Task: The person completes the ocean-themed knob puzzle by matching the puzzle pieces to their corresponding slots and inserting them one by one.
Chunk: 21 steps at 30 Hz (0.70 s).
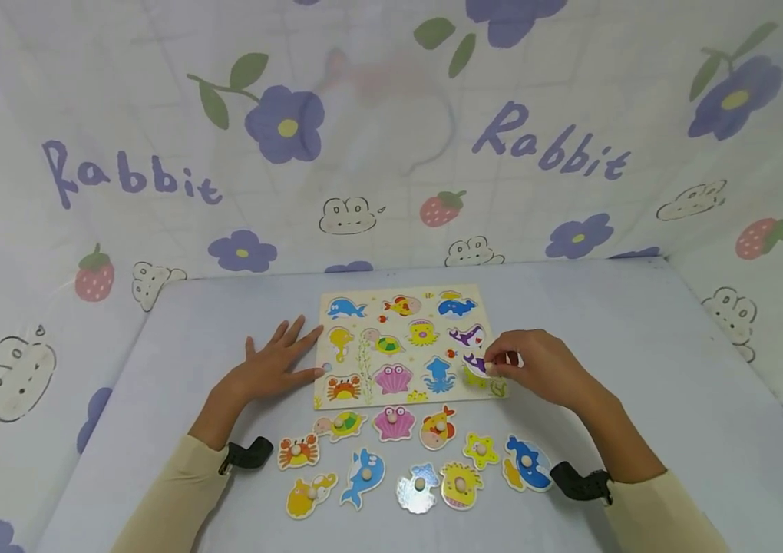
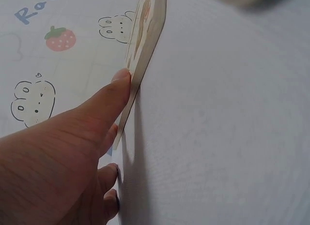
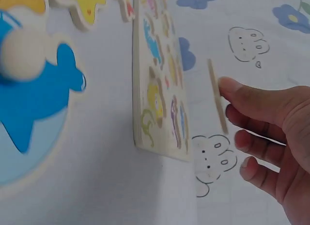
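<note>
In the head view my right hand [image 1: 536, 367] pinches a purple whale puzzle piece [image 1: 473, 364] over the right side of the wooden puzzle board [image 1: 371, 302]. The right wrist view catches that piece edge-on as a thin slat at the thumb tip, raised off the board; the knob is hidden by the fingers. A matching purple picture [image 1: 464, 336] lies just above it on the board. My left hand [image 1: 270, 367] has its fingers spread along the board's left edge, thumb touching the rim, which shows clearly in the left wrist view.
Several knobbed pieces lie on the white table [image 1: 177, 346] in front of the board: a crab [image 1: 289, 457], a turtle [image 1: 350, 424], a pink shell [image 1: 405, 427], a star [image 1: 489, 450], a blue whale [image 1: 538, 472] and others. A patterned curtain [image 1: 378, 169] stands behind.
</note>
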{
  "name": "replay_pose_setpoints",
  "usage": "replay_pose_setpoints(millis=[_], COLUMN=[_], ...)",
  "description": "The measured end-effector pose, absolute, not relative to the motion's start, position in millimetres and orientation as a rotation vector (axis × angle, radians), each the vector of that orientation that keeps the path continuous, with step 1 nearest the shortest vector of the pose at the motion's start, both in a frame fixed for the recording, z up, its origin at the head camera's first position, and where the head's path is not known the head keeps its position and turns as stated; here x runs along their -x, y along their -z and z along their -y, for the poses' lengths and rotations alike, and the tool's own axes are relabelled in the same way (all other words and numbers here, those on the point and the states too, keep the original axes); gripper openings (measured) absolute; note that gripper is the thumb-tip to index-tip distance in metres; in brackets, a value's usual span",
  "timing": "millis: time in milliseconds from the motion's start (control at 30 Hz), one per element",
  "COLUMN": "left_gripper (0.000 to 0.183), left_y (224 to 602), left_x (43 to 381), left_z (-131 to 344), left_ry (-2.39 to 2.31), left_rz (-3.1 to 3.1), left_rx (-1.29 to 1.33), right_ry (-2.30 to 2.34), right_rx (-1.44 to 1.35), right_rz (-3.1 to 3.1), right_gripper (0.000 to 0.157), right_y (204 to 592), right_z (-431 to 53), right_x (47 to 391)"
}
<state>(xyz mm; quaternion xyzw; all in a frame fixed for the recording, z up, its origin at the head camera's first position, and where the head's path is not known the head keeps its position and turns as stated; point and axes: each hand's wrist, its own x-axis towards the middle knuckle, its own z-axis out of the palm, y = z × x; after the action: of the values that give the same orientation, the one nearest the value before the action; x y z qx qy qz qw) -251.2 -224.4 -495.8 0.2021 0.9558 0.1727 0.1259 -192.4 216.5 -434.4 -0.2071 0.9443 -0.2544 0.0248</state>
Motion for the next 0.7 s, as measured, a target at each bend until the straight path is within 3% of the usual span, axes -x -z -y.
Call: replay_pose_setpoints(millis=[700], left_gripper=[0.085], left_y=[500], left_x=[252], left_z=[226], left_ry=[-0.499], left_rz=[-2.803], left_rx=[-0.576], right_ry=[0.6], right_rx=[0.628], right_rz=[-2.937], right_gripper=[0.011], right_y=[452], right_z=[-205], right_x=[255])
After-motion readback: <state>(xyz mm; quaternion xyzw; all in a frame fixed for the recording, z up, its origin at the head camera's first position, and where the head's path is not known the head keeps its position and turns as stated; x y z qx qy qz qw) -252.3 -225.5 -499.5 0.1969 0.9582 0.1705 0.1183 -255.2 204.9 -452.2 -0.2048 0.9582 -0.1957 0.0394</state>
